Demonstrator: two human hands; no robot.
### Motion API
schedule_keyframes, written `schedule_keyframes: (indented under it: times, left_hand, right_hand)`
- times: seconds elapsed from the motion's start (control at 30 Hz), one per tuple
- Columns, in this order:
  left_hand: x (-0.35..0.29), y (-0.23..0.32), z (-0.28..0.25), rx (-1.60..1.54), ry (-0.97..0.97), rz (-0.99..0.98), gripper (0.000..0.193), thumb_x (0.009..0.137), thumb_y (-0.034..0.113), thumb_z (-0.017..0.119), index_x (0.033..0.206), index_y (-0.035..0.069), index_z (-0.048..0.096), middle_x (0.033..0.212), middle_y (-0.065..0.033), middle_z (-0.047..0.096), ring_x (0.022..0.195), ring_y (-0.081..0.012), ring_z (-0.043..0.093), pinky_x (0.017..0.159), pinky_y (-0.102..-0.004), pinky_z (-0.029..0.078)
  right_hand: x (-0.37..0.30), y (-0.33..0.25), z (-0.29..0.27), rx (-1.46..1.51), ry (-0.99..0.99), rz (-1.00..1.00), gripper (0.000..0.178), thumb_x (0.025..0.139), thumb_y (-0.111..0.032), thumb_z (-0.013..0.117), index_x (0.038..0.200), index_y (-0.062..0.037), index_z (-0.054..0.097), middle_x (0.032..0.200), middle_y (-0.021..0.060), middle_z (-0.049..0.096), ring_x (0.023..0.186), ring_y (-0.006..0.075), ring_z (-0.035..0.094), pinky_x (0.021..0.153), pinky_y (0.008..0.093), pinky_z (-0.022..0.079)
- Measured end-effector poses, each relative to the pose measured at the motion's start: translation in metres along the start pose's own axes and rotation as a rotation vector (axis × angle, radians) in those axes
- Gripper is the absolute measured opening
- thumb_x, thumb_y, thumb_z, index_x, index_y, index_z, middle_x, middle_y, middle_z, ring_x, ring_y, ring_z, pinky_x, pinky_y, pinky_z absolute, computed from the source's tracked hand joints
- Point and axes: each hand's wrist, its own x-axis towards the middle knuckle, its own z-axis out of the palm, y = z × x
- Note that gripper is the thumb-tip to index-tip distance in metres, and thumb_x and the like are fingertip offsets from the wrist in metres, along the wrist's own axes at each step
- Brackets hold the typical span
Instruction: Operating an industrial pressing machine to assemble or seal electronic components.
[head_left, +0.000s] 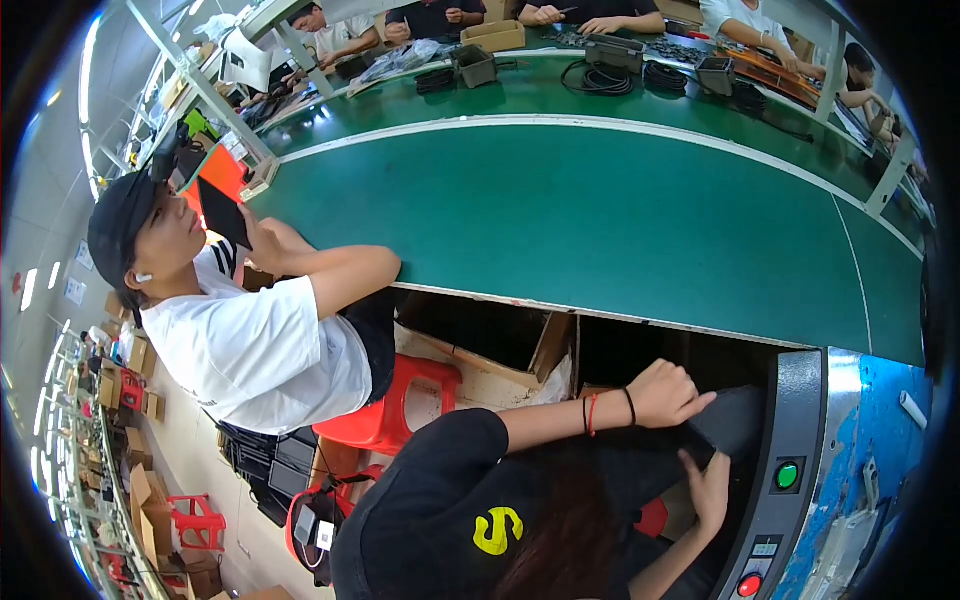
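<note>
My left hand [662,392], with black and red bands at the wrist, rests over my dark trouser leg [728,415]. Its fingers curl under and its thumb points right; whatever lies beneath the fingers is hidden. Just below and to the right, my right hand [710,490] lies against the same dark cloth, thumb apart from the fingers. Its fingertips are partly hidden, and no object shows in it. Both hands are below the near edge of the green worktable [600,220], beside a grey control panel [800,420] with a green button [787,475] and a red button [749,585].
At left a co-worker in a white shirt [250,350] leans on the table, holding a flat black panel [224,212]. A cardboard box [490,350] stands under the table, near a red stool [410,400]. Black cables [600,85] and grey bins [475,65] lie along the far bench.
</note>
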Motion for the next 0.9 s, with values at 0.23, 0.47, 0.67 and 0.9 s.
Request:
schedule_keyframes:
  times: [0.23, 0.47, 0.67, 0.9]
  left_hand:
    - [-0.02, -0.02, 0.032, -0.105, 0.312, 0.217, 0.026, 0.078, 0.018, 0.053, 0.057, 0.003, 0.056, 0.059, -0.0126, 0.056, 0.059, -0.0296, 0.057, 0.057, -0.0389, 0.045]
    - [-0.019, -0.004, 0.001, 0.024, 0.102, 0.054, 0.045, 0.085, 0.029, 0.047, 0.048, 0.005, 0.057, 0.052, -0.0151, 0.054, 0.053, -0.0327, 0.055, 0.053, -0.0403, 0.042]
    - [0.004, -0.01, -0.004, 0.008, 0.249, 0.166, 0.047, 0.085, 0.031, 0.048, 0.047, 0.004, 0.054, 0.052, -0.0139, 0.054, 0.051, -0.0307, 0.055, 0.05, -0.0399, 0.041]
    - [-0.014, -0.019, 0.017, -0.051, 0.274, 0.114, 0.037, 0.081, 0.024, 0.051, 0.05, 0.004, 0.056, 0.054, -0.0128, 0.056, 0.053, -0.0303, 0.056, 0.052, -0.0411, 0.042]
  right_hand:
    - [0.018, -0.014, -0.002, -0.063, 0.034, -0.081, 0.049, 0.059, 0.017, 0.045, 0.101, -0.0003, 0.064, 0.092, 0.016, 0.059, 0.089, 0.0326, 0.053, 0.087, 0.0362, 0.04]
    - [-0.002, -0.022, -0.01, -0.174, -0.13, 0.113, 0.028, 0.079, -0.01, 0.061, 0.101, 0.007, 0.056, 0.084, 0.0231, 0.056, 0.088, 0.0383, 0.052, 0.083, 0.0376, 0.042]
    - [0.027, -0.029, -0.014, -0.038, 0.086, -0.193, 0.026, 0.076, 0.002, 0.058, 0.102, 0.0032, 0.06, 0.092, 0.0214, 0.058, 0.089, 0.036, 0.053, 0.082, 0.0384, 0.041]
    - [0.02, -0.021, -0.004, 0.024, -0.015, -0.004, 0.02, 0.077, -0.004, 0.062, 0.095, 0.0039, 0.062, 0.09, 0.0208, 0.06, 0.086, 0.0362, 0.054, 0.08, 0.0402, 0.042]
